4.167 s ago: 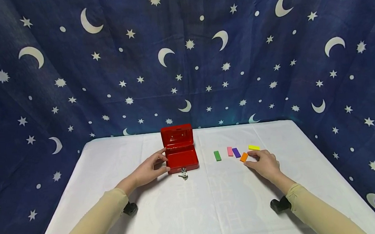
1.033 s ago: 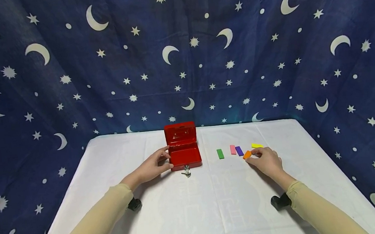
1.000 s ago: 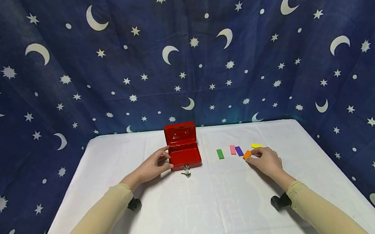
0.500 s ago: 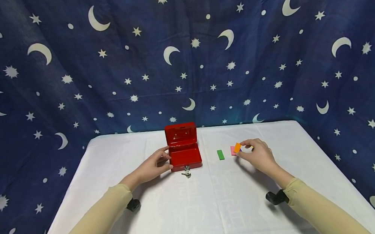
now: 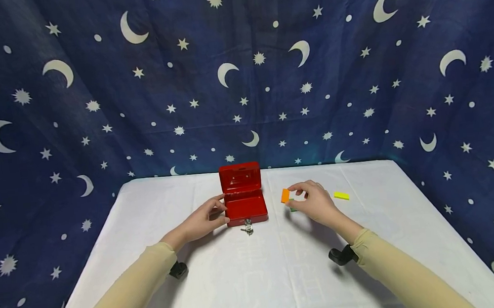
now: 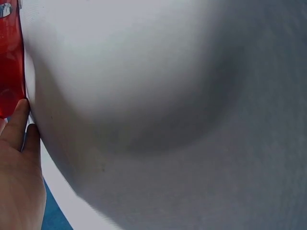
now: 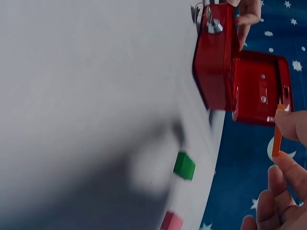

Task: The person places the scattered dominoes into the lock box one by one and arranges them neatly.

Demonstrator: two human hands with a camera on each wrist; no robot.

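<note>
My right hand [image 5: 316, 202] pinches an orange block [image 5: 285, 196] between thumb and fingertips, raised above the table to the right of the red box. In the right wrist view the orange block shows edge-on. Below it on the cloth lies a green block [image 7: 184, 166], partly covered by the hand in the head view. The red metal box [image 5: 245, 204] stands with its lid up and bare inside. At its left side, my left hand [image 5: 201, 219] rests with fairly straight fingers, thumb by the front corner and fingers toward the hinge.
A yellow block [image 5: 342, 196] lies right of my right hand. A pink block [image 7: 171, 221] shows in the right wrist view, hidden in the head view. Keys [image 5: 248, 229] hang from the box's front lock. White cloth [image 5: 259, 281] covers the table; a starry curtain [image 5: 186, 80] stands behind.
My right hand has lifted the orange block off the cloth and carried it left, past the pink and purple blocks, to over the green one. My left hand has stayed at the box.
</note>
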